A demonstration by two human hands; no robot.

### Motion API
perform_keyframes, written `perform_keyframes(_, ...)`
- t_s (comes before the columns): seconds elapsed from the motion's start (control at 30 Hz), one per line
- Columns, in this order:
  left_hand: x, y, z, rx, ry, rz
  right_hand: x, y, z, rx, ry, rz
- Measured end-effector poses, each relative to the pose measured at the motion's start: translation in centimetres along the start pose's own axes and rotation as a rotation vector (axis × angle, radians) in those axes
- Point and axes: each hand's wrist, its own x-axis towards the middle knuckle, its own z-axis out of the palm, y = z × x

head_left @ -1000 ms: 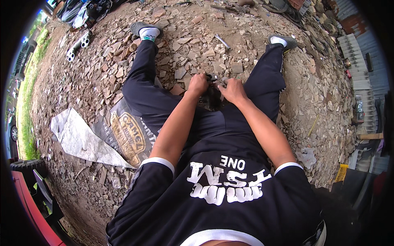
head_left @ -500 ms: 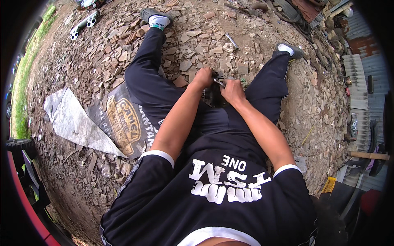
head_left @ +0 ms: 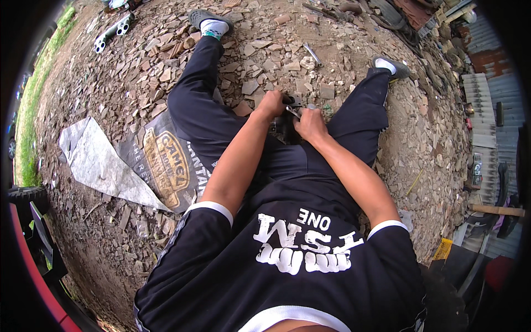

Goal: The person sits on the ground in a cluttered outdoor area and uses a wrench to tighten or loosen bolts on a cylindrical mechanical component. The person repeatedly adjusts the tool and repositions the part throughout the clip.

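Observation:
Between my spread legs sits a dark metal part (head_left: 286, 128), partly hidden by my hands. My left hand (head_left: 271, 104) is closed on the upper left side of this part. In my closed right hand (head_left: 311, 124) is a silver wrench (head_left: 293, 112), its head pointing up and left against the dark part. Both hands are close together, just a few centimetres apart. What the wrench head grips is too small to make out.
A second wrench (head_left: 313, 55) lies on the broken tile and rubble ahead. A printed banner sheet (head_left: 110, 160) is spread at my left. A metal tube part (head_left: 113, 33) lies far left. Scrap metal (head_left: 387, 22) and corrugated sheets (head_left: 487, 105) line the right.
My right hand and the wrench have shifted slightly left, with the wrench turned a little steeper. My left hand has stayed nearly in place on the dark part.

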Motion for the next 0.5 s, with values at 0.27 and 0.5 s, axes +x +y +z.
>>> perform_keyframes(0.27,0.1,0.0,0.0,0.035,0.008,0.001,0.2,0.1,-0.2,-0.043,-0.011,-0.005)
perform_keyframes(0.5,0.7,-0.9,0.7,0.079,0.003,-0.039,0.2,0.6,0.1,0.014,0.008,-0.068)
